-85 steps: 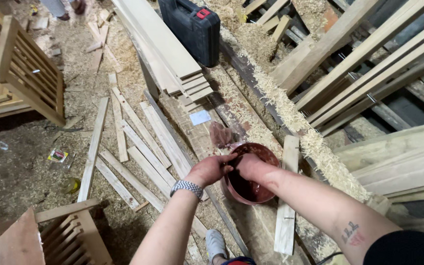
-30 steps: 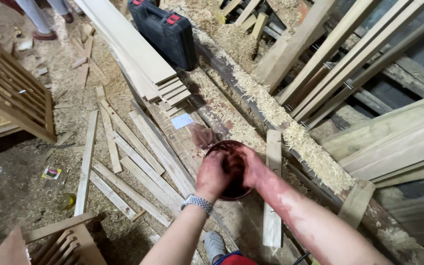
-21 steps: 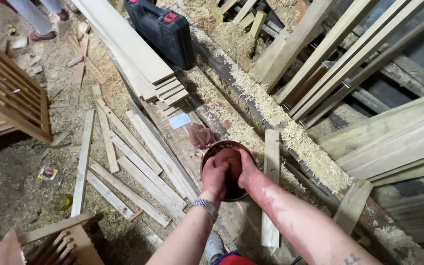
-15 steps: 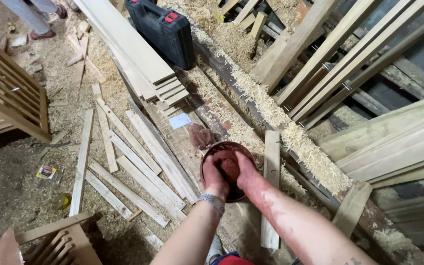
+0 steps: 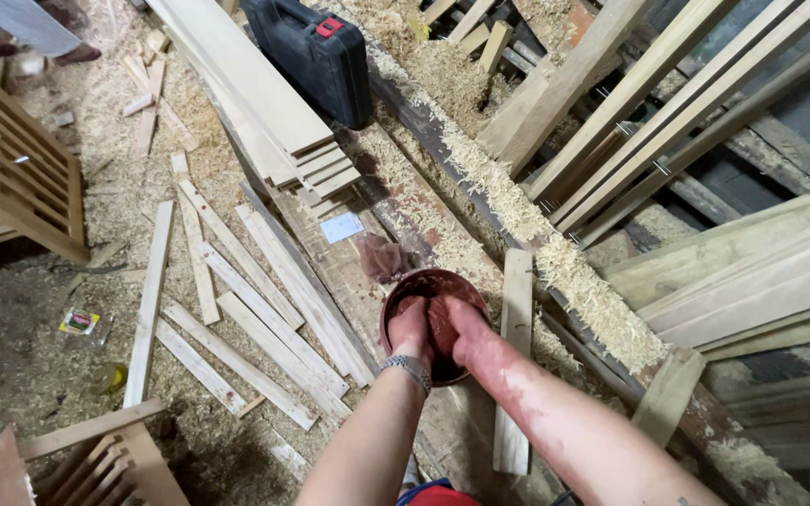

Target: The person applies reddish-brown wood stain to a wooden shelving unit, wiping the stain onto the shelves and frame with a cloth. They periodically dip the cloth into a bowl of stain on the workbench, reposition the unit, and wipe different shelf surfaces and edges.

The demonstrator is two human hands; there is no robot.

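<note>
1. Nearest to me, my two forearms reach away from the bottom edge, the right one smeared reddish brown along most of its length.
2. My left hand [image 5: 412,330] is down inside the round bowl [image 5: 431,284], a metal watch band on its wrist. The fingers are buried in the dark red stuff, so I cannot tell whether they are clenched or loose.
3. My right hand [image 5: 461,334] is in the same bowl, just right of the left and touching it. It is stained red, with its fingers hidden too; I cannot tell its grip.
4. The bowl sits on a worn plank table [image 5: 396,201] strewn with sawdust. It is round, so no long axis shows, and its mouth faces up at me.
5. Just right of the bowl lies a short wooden slat [image 5: 516,309], its long axis running near to far.
6. Just beyond the bowl, on its left, lies a crumpled reddish rag [image 5: 382,258], and farther on a small white paper [image 5: 341,227].
7. Left of the table, loose slats [image 5: 236,309] lie scattered on the floor.
8. Far off, a dark tool case [image 5: 316,56] stands beside stacked boards [image 5: 255,94].
</note>
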